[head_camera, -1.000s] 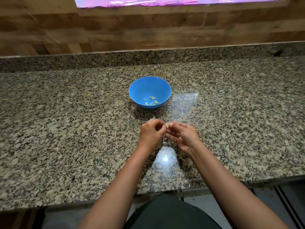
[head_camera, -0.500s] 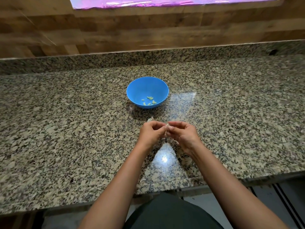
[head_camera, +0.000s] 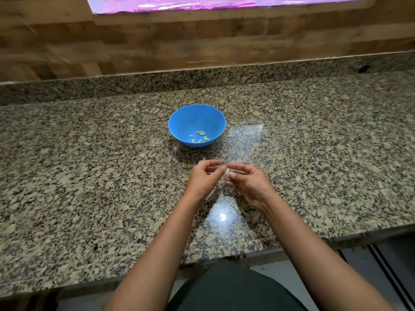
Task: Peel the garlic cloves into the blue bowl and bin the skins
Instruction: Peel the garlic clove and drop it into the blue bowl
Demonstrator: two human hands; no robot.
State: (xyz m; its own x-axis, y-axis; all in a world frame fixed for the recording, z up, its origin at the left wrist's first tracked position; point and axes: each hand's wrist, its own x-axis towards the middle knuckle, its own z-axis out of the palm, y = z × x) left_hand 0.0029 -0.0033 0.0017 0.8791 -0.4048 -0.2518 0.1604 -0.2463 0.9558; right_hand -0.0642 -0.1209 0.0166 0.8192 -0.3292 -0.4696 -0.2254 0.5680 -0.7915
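A speckled granite countertop is stretching across the whole view, with a low granite upstand running along its back edge. Behind it a wood-plank wall is rising, and a strip of window is glowing pink-violet at the top. At the near edge a person in a dark garment is standing against the counter, both bare forearms reaching forward over the stone.

The blue bowl is sitting upright on the counter, just beyond the hands and apart from them.

The left hand and the right hand are meeting above the counter, a little short of the bowl. The right hand is pinching a pale garlic clove between thumb and forefinger, its other fingers curling loosely beneath. The left hand's fingers are curling in too, the thumb tip pressing against the clove's left side; it seems to be nipping at the skin there, though the blur is making that hard to settle.

Several peeled cloves are lying in the bottom of the bowl, towards its near right side.

A small pale scrap is lying on the counter just beyond the left hand's fingers.
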